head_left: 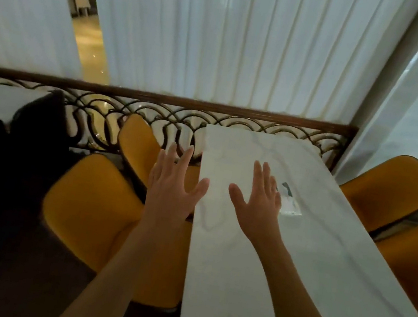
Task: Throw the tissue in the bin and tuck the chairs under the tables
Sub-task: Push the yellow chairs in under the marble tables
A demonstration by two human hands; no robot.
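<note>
While both hands hover spread and empty, the tissue [288, 203] lies on the tabletop [321, 274] just right of the right hand [258, 202], farther from the left hand [173, 183].

restaurant | marble table [296, 256] | yellow chairs [89, 207] | railing [157, 98] | curtains [222, 36]

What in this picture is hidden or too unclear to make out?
- Tissue packet: in the head view the right hand covers its near-left part; its print is too blurred to read.
- Bin: nowhere in this view.
- Near-right yellow chair: cut off by the right edge.
- Dark chairs at left: too dim for detail.
- Legs of the marble table: hidden under its top.
- Left hand: whether it touches the yellow chair below cannot be told.
</note>
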